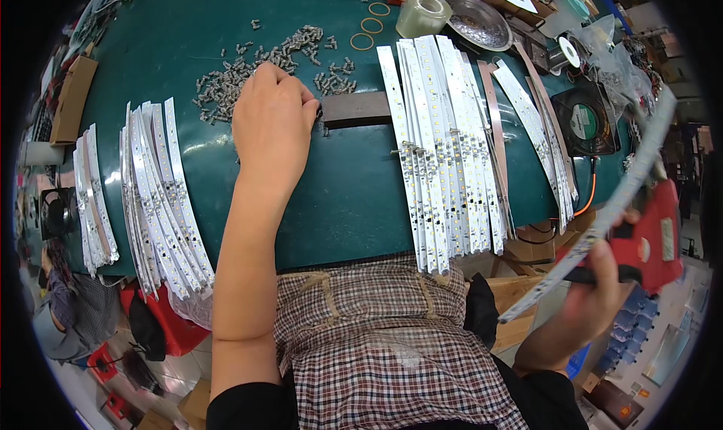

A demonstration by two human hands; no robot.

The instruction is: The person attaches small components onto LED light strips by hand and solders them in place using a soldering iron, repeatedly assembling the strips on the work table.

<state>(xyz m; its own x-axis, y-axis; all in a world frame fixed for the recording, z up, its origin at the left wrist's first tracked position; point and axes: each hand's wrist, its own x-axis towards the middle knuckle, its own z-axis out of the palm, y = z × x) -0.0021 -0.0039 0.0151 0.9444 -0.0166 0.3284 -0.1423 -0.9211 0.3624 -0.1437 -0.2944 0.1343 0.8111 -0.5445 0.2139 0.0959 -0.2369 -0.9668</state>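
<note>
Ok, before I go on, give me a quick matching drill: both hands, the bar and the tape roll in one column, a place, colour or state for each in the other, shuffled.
1. Left hand
2. Right hand
3. Bar
4. Tape roll

A. See-through, beside a round dish
B. Holding a single strip in the air
C. Dark, with one end at a strip stack
D. At a pile of small parts

Pairs: 1-D, 2-B, 3-C, 4-A

Bright light, glare on tabletop [343, 196], probable motion blur on right fingers [603, 268], bent edges
</note>
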